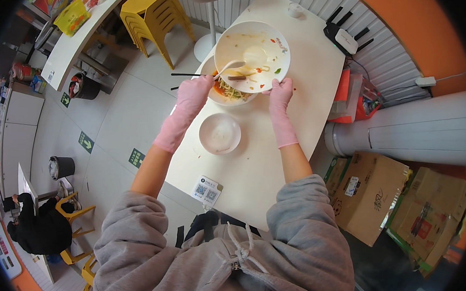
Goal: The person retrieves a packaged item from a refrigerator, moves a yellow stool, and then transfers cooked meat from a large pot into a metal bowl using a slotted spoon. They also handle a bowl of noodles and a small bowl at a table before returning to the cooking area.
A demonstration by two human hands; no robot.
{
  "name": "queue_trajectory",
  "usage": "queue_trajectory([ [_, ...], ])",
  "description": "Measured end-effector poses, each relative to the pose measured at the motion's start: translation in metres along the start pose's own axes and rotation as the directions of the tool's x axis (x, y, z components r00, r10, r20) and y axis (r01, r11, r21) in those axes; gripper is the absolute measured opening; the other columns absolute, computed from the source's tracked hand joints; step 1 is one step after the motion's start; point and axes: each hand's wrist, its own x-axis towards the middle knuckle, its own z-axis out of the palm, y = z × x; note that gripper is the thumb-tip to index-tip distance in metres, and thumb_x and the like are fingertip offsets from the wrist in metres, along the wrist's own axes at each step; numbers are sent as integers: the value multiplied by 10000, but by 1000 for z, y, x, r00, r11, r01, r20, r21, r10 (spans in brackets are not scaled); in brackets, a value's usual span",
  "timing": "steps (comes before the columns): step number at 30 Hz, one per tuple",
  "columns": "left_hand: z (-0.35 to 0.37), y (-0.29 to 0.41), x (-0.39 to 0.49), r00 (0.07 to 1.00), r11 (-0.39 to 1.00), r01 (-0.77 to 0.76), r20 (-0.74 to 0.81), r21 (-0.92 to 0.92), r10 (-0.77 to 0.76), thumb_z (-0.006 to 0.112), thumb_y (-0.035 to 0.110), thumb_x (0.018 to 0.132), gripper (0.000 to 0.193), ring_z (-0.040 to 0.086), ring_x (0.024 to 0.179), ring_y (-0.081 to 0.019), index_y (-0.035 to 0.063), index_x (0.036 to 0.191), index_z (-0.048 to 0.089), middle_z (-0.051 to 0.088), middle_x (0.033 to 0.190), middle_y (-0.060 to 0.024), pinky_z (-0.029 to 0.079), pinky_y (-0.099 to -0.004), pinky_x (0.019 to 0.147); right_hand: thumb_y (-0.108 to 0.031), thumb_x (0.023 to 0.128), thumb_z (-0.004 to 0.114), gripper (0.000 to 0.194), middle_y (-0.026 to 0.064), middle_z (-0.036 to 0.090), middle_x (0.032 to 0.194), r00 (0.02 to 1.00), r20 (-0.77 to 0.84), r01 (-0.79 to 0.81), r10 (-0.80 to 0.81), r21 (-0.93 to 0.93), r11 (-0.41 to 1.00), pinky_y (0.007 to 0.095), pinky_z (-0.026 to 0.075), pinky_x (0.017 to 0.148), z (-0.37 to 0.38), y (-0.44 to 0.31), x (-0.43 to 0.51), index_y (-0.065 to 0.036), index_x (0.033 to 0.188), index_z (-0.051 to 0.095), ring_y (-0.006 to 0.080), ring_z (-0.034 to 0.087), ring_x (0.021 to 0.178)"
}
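Both my hands wear pink gloves. My left hand (pixel 196 89) is closed around a white spoon (pixel 233 64) and dark chopsticks (pixel 185 74), their ends reaching into a large white bowl. My right hand (pixel 280 91) grips the near right rim of that large white bowl (pixel 240 34), which is tilted and holds scraps of food and some liquid. Partly beneath it stands another white bowl (pixel 230 103) with noodles, greens and reddish sauce. A small, pale bowl (pixel 220 133) sits nearer to me on the white table (pixel 255 179), touched by neither hand.
A card with printed codes (pixel 206 191) lies near the table's front edge. At the far end are a small white cup (pixel 295 10) and a black router (pixel 336 35). Yellow stools (pixel 153 14) and a fan stand beyond the table, cardboard boxes (pixel 369 195) at right. A person in black sits lower left.
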Motion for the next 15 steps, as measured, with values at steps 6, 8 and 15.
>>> queue_trajectory([
  [6, 32, -4, 9, 982, 952, -187, 20, 244, 187, 529, 80, 804, 147, 606, 596, -223, 96, 950, 519, 569, 695, -53, 477, -342, 498, -38, 857, 515, 99, 127, 581, 773, 1000, 9, 28, -28, -38, 999, 283, 510, 410, 15, 0, 1, 19, 875, 436, 186, 604, 495],
  [8, 35, -8, -1, 974, 948, -223, 26, 226, 223, 527, 71, 800, 200, 604, 603, -213, 93, 999, 517, 559, 696, -49, 478, -333, 502, -45, 861, 510, 99, 129, 576, 762, 998, 14, 60, -59, -59, 997, 294, 497, 417, 18, -2, 4, 19, 875, 436, 194, 602, 475],
  [15, 26, -24, -34, 968, 940, -244, 125, 239, 220, 522, 42, 789, 399, 597, 652, -220, 84, 1185, 494, 547, 730, -63, 490, -343, 540, -62, 866, 506, 99, 129, 575, 755, 993, -51, 100, -110, -164, 981, 300, 487, 432, 19, -9, 17, 4, 871, 432, 209, 601, 474],
])
